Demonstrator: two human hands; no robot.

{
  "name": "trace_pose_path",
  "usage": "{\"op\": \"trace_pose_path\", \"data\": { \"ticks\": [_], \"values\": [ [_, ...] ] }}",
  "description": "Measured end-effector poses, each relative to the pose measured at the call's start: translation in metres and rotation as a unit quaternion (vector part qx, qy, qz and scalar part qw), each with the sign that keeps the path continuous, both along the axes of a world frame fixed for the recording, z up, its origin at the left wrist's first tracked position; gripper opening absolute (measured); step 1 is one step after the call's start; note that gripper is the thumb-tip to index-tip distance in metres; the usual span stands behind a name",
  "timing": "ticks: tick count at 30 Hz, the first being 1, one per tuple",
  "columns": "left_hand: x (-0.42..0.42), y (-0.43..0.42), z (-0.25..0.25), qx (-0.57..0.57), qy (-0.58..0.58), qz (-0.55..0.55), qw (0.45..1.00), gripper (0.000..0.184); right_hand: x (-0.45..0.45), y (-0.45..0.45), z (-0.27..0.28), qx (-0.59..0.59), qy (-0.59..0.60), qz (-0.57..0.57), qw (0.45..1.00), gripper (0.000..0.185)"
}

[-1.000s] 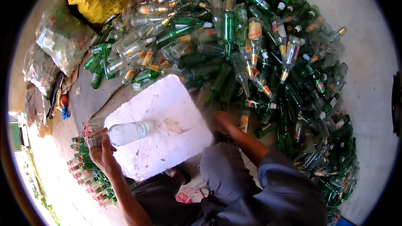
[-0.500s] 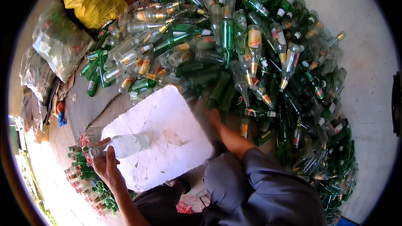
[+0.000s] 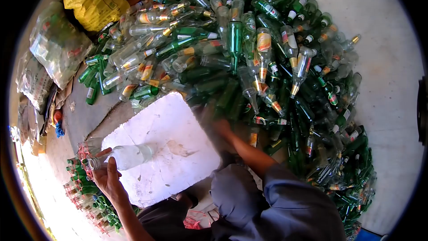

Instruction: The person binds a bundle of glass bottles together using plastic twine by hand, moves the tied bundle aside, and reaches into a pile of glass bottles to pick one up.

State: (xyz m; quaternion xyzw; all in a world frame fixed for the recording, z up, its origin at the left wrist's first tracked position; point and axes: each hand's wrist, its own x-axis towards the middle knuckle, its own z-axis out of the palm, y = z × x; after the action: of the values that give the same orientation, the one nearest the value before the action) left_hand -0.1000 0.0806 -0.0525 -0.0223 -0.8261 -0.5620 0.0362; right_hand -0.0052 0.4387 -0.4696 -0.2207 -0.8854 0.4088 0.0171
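Note:
My left hand [image 3: 108, 177] is closed around the neck of a clear glass bottle [image 3: 133, 155]. The bottle lies on its side over a white foam board [image 3: 162, 129], its mouth pointing left and its base toward the board's middle. My right hand [image 3: 221, 128] reaches past the board's right edge to the near side of a large heap of bottles [image 3: 227, 89]. Motion blur and shadow smear its fingers, so I cannot make out what they touch or hold.
Green and clear bottles, many labelled, spread across the floor ahead and to the right. Back left are a yellow sack [image 3: 94, 2] and a clear plastic bag [image 3: 58, 47] of containers. Red crates [image 3: 80, 196] with green bottles stand at the lower left.
The whole view has shifted slightly, so things appear a little further left. My left hand keeps its grip on the clear bottle; my right hand stays blurred at the heap.

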Motion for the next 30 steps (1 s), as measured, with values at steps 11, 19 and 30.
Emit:
{"op": "trace_pose_path", "data": {
  "ticks": [11, 19, 30],
  "values": [
    [0.004, 0.001, -0.005, -0.013, 0.032, -0.024, 0.999, 0.033, 0.092, -0.03, 0.022, -0.135, -0.126, -0.047, 0.982, 0.043],
    [0.005, 0.004, 0.003, -0.018, 0.013, 0.001, 1.0, 0.031, 0.07, -0.059, -0.018, -0.083, -0.089, 0.017, 0.992, 0.045],
    [-0.004, -0.012, -0.005, 0.019, -0.004, 0.037, 0.999, 0.025, 0.062, -0.076, -0.103, -0.127, -0.042, 0.016, 0.991, 0.035]
  ]
}}
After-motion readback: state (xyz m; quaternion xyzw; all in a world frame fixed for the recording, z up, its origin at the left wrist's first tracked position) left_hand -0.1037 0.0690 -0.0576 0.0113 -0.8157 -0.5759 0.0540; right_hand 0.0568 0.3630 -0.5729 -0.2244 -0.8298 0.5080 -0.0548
